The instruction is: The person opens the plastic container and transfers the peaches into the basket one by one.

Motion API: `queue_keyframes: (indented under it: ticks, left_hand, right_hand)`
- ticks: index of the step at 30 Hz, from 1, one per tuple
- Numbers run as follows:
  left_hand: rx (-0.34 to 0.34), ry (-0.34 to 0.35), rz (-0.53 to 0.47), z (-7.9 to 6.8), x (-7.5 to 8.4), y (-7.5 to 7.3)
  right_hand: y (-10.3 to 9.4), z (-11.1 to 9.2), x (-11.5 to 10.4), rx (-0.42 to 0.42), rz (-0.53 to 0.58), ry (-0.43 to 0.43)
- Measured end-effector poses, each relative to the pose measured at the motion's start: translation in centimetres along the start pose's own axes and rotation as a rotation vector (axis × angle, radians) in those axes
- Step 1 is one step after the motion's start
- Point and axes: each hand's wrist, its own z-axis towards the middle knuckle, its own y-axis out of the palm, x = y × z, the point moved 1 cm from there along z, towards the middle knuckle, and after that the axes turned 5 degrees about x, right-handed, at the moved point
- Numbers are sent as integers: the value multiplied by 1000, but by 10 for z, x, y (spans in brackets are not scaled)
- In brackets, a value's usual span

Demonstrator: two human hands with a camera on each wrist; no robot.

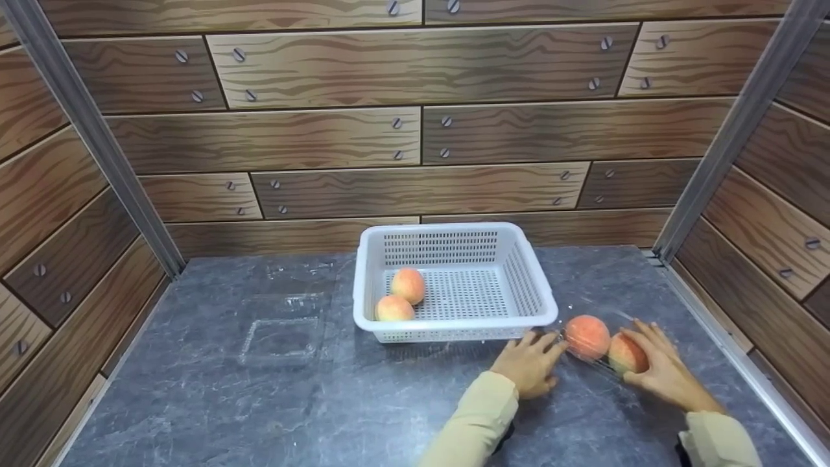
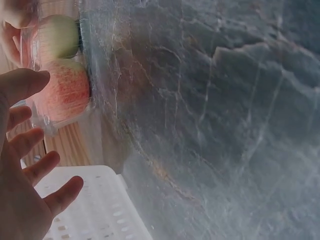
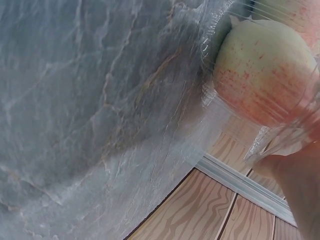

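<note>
Two red-and-yellow peaches, the left one (image 1: pixel 587 337) and the right one (image 1: pixel 626 355), sit side by side in a clear plastic box (image 2: pixel 51 129) on the table's right. My right hand (image 1: pixel 664 371) grips the right end of this box, its thumb against the plastic wall in the right wrist view. At the opposite end is my left hand (image 1: pixel 526 367), fingers spread and fingertips right by the box's edge. In the left wrist view its thumb overlaps the box. Nothing is held in the left hand.
A white perforated basket (image 1: pixel 454 323) stands behind the hands, with two peaches (image 1: pixel 408 287) in its left part. On the table's left lies another clear plastic container (image 1: pixel 285 320). Wood-patterned walls (image 1: pixel 337 136) and metal rails (image 1: pixel 733 363) border the grey marbled table (image 1: pixel 214 415).
</note>
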Motion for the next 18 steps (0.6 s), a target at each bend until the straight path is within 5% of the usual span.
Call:
queue_keyframes:
  ticks: [9, 18]
  left_hand:
    - [18, -2, 2, 3, 1, -2]
    - [-17, -8, -20, 25, 13, -15]
  right_hand:
    - [4, 1, 0, 22, 14, -15]
    - [3, 0, 1, 17, -4, -4]
